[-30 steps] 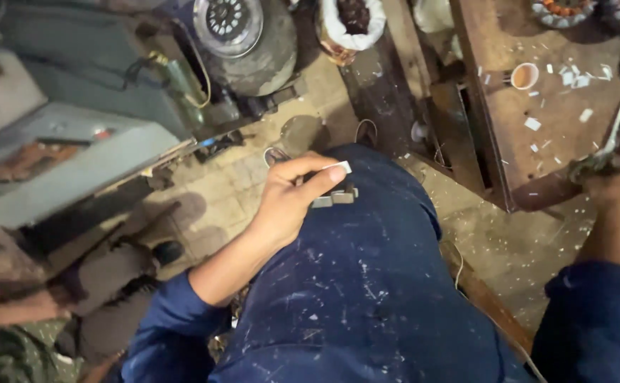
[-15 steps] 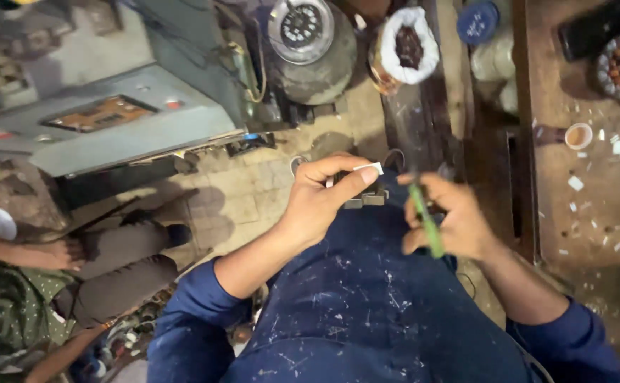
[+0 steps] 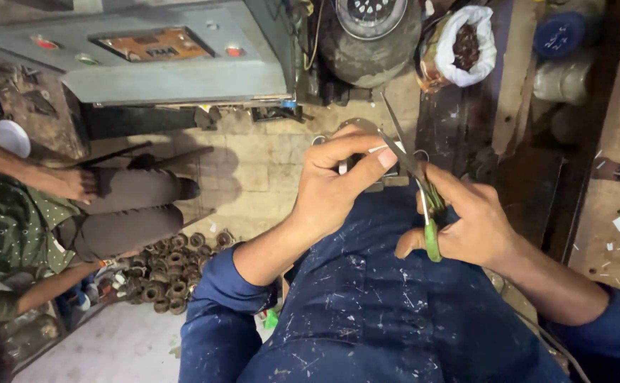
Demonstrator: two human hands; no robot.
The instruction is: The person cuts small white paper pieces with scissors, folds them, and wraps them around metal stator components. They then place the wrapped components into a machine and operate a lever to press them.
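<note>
My left hand point(image 3: 338, 181) pinches a small pale piece point(image 3: 384, 150) between thumb and forefinger over my knee, which is in blue paint-flecked trousers point(image 3: 388, 305). My right hand point(image 3: 469, 223) grips green-handled scissors point(image 3: 423, 195). Their metal blades point up and left, right beside the pale piece and my left fingertips. Whether the blades touch the piece I cannot tell. Both sleeves are blue.
A grey machine cabinet point(image 3: 182, 64) stands at the top left, a round metal motor housing point(image 3: 370, 32) beside it. A white-lined bag point(image 3: 462, 46) sits at the top. A wooden bench point(image 3: 611, 177) runs down the right. Another person point(image 3: 54, 213) squats at left near several metal rings point(image 3: 168, 266).
My right hand came over from the bench at right with the scissors and now holds them by my left fingers. The view tilted; the cabinet shifted up.
</note>
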